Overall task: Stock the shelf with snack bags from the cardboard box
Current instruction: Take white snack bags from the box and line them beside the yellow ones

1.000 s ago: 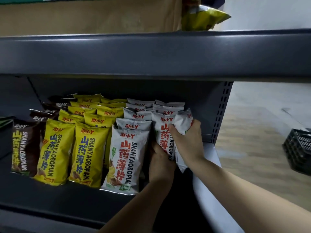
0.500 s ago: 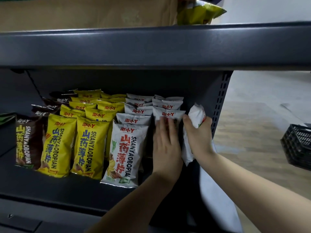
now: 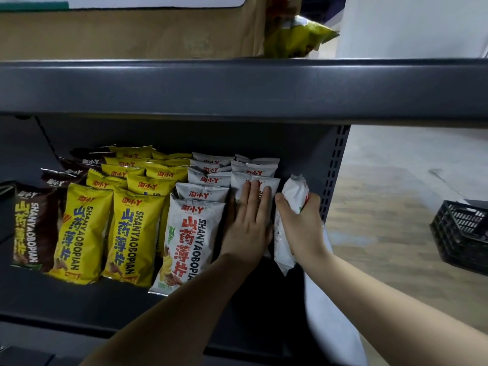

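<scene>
On the dark shelf point(image 3: 79, 299) stand rows of snack bags: brown ones point(image 3: 34, 228) at left, yellow ones point(image 3: 132, 233) in the middle, white ones point(image 3: 190, 241) at right. My left hand point(image 3: 249, 223) lies flat, fingers together, against the front bag of the rightmost white row point(image 3: 254, 167). My right hand point(image 3: 301, 228) grips a white snack bag point(image 3: 293, 196) edge-on, just right of that row, near the shelf's perforated upright point(image 3: 334, 165). The cardboard box point(image 3: 132, 33) sits on the shelf above.
A green-yellow bag point(image 3: 295, 35) pokes out beside the box on the upper shelf point(image 3: 237, 85). A black plastic crate point(image 3: 462, 233) stands on the wooden floor to the right. A white panel point(image 3: 330, 326) runs down the shelf's right end.
My left hand went from gripping low between the bags to pressing flat on the right white row. My right hand shifted its white bag to the right, turned edge-on.
</scene>
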Available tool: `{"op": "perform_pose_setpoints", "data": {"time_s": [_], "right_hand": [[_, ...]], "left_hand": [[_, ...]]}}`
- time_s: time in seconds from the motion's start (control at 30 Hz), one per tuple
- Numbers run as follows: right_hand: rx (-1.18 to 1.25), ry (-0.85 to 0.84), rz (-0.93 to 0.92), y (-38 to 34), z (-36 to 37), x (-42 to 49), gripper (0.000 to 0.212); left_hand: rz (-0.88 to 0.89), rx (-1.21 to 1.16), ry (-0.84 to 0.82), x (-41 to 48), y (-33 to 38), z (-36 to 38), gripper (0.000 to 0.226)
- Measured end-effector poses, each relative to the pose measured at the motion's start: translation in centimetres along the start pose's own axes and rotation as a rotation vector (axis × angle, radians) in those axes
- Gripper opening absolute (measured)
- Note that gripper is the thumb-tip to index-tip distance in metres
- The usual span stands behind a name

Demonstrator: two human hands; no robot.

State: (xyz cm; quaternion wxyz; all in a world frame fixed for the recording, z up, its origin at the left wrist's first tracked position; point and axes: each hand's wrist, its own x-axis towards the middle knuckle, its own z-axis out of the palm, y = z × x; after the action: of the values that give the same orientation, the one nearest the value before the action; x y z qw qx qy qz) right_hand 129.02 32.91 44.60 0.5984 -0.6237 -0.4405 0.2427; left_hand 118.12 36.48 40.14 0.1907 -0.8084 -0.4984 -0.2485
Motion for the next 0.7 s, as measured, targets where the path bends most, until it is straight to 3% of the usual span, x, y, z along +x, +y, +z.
{"op": "perform_pose_setpoints", "data": {"time_s": [0.17, 0.27, 0.37, 0.47, 0.57, 0.63, 0.7], "right_hand": [[0.093, 0.019, 0.009, 0.1, 0.4, -0.5, 0.04], [0.067, -0.047, -0.004, -0.1, 0.4, -0.8, 0.049], [0.067, -0.226, 0.026, -0.4, 0.4, -1.9, 0.07], [0.12, -0.332, 0.034, -0.4, -0.1, -3.0, 0.05], [0.137, -0.317, 0.04, -0.2, -0.4, -3.1, 0.054], [0.053, -0.331, -0.016, -0.5, -0.5, -3.0, 0.045], [-0.025, -0.38, -0.063, -0.9, -0.5, -2.8, 0.036]], "left_hand": [[0.139, -0.397, 0.115, -2.3, 0.6, -3.7, 0.06], [0.12, -0.616, -0.037, -4.2, 1.5, -5.5, 0.077], [-0.059, -0.789, -0.19, -4.7, 2.1, -4.9, 0.104], [-0.255, -1.007, -0.184, -4.6, 0.9, -4.1, 0.089], [-0.339, -1.265, -0.239, -5.0, 0.4, -4.7, 0.078], [-0.385, -1.258, -0.235, -5.0, 0.4, -5.7, 0.069], [-0.401, -1.083, -0.162, -4.9, 0.2, -6.3, 0.062]]}}
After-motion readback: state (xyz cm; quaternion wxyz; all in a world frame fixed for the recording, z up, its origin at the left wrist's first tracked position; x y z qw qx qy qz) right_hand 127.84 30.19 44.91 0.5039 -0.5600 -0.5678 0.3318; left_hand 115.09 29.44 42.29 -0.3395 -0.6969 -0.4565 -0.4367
